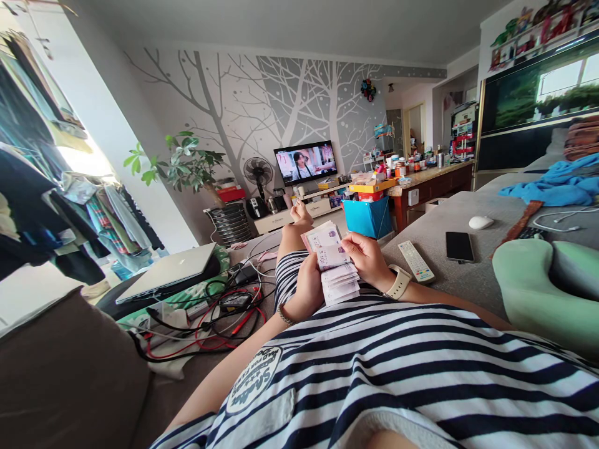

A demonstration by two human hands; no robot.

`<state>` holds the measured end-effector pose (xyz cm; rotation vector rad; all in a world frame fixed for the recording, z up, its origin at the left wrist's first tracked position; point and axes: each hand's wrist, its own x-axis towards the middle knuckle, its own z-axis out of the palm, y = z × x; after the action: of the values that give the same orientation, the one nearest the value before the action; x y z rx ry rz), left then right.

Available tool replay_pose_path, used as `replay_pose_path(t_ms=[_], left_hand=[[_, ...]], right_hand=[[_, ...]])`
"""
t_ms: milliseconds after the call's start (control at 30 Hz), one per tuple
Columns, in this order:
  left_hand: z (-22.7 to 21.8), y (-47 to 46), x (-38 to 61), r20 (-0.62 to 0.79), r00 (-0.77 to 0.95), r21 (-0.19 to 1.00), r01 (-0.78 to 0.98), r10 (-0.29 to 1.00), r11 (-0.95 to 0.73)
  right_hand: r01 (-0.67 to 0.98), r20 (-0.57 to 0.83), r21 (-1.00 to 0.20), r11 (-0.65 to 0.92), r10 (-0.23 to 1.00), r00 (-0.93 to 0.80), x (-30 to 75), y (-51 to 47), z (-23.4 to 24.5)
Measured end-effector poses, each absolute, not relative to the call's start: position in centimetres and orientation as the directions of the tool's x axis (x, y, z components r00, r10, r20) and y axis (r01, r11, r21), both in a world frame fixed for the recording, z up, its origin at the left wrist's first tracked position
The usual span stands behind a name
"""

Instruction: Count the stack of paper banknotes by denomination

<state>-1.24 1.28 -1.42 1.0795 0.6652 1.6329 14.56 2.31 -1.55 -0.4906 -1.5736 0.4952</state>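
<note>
Wears a striped shirt [374, 374], nearest of all, with a brown cushion [70, 374] at the left edge and a green U-shaped pillow [521, 280] at the right. Just past the shirt, holds a loose stack of banknotes [333, 257]: clamps the left hand [309, 282] on the stack's left side, thumb across the front, and pinches the upper notes by their right edge between thumb and fingers of the right hand [367, 254], with a pale watch [399, 282] strapped behind it. To the left, has tangled red and black cables [224, 321] next to a flat silver laptop [168, 271]. To the right, has a white remote [415, 262] near the watch, a dark phone [459, 247] farther right, then a white mouse [481, 222]. Past a bare foot [300, 212], faces a blue box [367, 218] beside a cluttered wooden table [433, 187]. Farther off, looks toward a fan [258, 173], a lit television [306, 163] and a tree-patterned wall [318, 93].
</note>
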Motion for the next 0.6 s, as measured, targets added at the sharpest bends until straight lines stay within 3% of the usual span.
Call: replay_pose_path(t_ms=[600], left_hand=[[-1.16, 0.92, -1.51, 0.350, -0.173, 0.862, -0.325, 0.921, -0.388]], right_hand=[[-0.006, 0.835, -0.547, 0.837, 0.545, -0.074, 14.60, 2.08, -1.48]])
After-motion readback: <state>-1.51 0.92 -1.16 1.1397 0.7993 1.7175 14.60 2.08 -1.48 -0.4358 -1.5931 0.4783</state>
